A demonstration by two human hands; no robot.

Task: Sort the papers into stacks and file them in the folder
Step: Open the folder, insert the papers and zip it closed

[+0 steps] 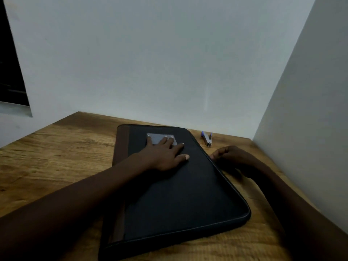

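The folder (178, 194) lies flat and shut on the tabletop (56, 157). It is black with a brown spine (120, 147) down its left side, and its long edge runs away from you toward the wall (150, 63). No papers show anywhere, neither on the cover nor on the wood around it, and no stacks are in view. So the sorting cannot be confirmed, and nothing shows whether sheets are already filed inside. With the cover down and nothing loose in sight, I judge you are at one end of the job: either about to open the folder or closing it up.

Your left hand (163, 155) rests flat on the far half of the cover. Its fingers (180, 146) are straight and spread, with the tips over a grey patch (156, 138). It grips nothing and only presses the folder down.

Your right hand (229, 153) sits at the folder's right edge, its fingers curled and touching the rim where the zip line runs. It is too dark to tell whether they pinch a zip pull or just lean on the edge. A steadying press from the left would suit a pull along that edge.

A small stapler (207, 139) with a blue handle lies on the tabletop beyond your right hand. It is near the wall and just clear of the folder's far corner.
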